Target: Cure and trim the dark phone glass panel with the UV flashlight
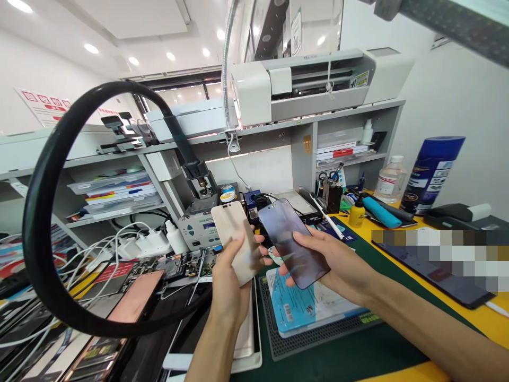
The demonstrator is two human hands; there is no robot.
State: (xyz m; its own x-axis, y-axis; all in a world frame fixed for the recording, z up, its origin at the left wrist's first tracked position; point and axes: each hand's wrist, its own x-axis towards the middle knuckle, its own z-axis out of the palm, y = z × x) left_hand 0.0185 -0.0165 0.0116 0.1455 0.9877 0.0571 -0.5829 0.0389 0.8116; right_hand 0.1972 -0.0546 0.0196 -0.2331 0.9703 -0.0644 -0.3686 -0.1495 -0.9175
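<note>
From here I pinch pale, flat phone-shaped panel (226, 218) between left fingers (258, 239), dark, glossy phone-shaped panel (277, 223) between right fingers (312, 241); both likely slippery, fragile: hold edges.

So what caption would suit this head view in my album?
Two hands, left and right, hold a pale phone-shaped panel and a dark one above a cluttered workbench.

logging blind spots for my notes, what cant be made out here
Head view, pale panel in left hand: far face, turned away.
Head view, dark panel in right hand: far face, turned away.
Head view, dark flat device: partly hidden by pixelation.
Head view, blue packet: small print too small.
</note>
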